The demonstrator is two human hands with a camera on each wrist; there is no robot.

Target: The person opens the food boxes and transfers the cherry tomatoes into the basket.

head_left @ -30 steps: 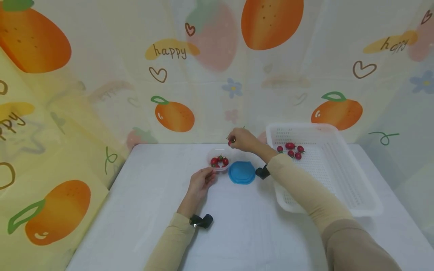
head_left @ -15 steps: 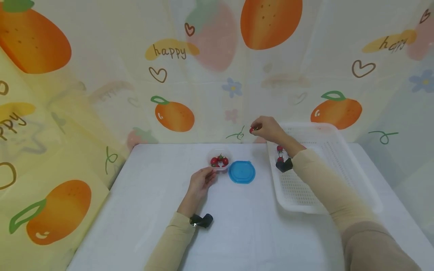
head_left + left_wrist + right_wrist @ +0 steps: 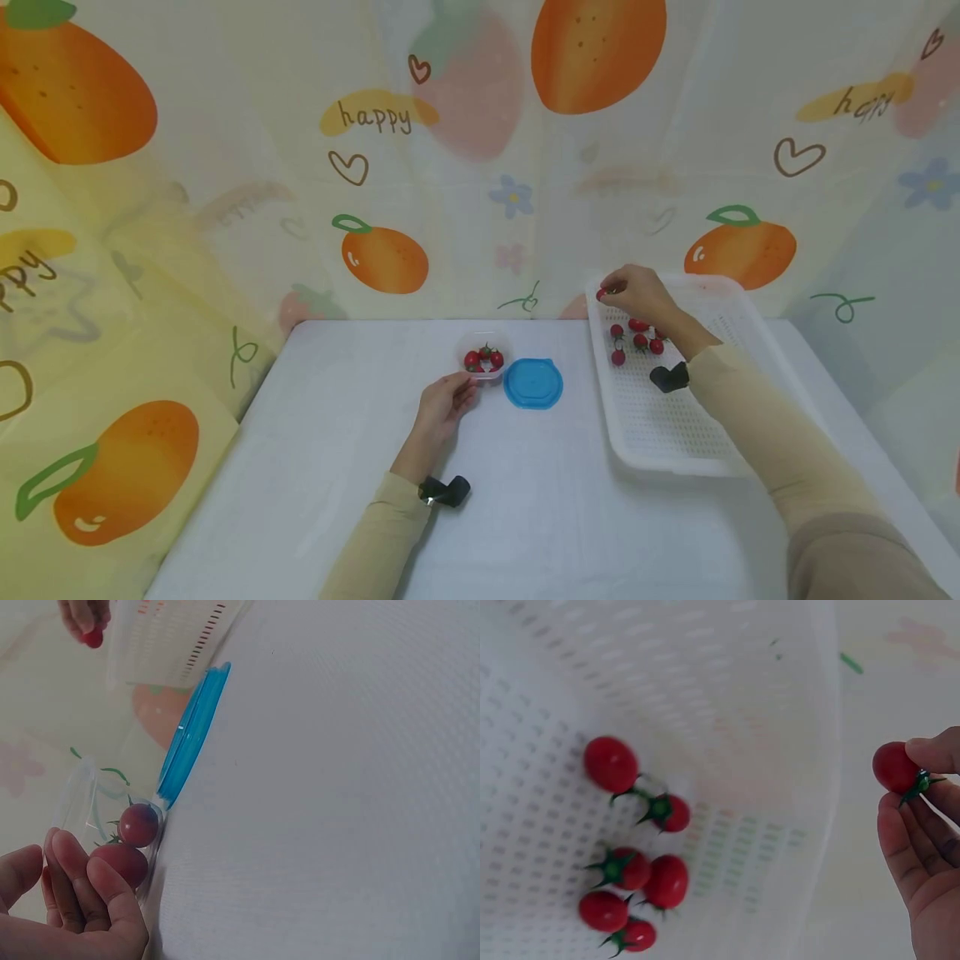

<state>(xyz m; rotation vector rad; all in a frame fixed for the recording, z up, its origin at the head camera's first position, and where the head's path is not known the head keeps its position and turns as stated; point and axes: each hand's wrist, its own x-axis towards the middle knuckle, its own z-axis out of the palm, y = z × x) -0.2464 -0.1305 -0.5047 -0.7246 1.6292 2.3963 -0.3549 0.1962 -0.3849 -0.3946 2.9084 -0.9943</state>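
Note:
In the head view my left hand grips the near edge of a small clear container. Red cherry tomatoes with green stems sit inside it; my fingers hide part of it in the left wrist view. My right hand pinches one cherry tomato between thumb and fingertips, its green calyx showing. That hand is raised at the back left corner of a white perforated basket. Several more cherry tomatoes lie on the basket floor toward its back left.
A blue lid lies flat on the white tablecloth, between the container and the basket. Behind the table hangs a fruit-printed curtain. My right forearm crosses over the basket.
My right hand has moved right, from near the container to the basket's back left corner, carrying the cherry tomato. My left hand and the container have stayed in place.

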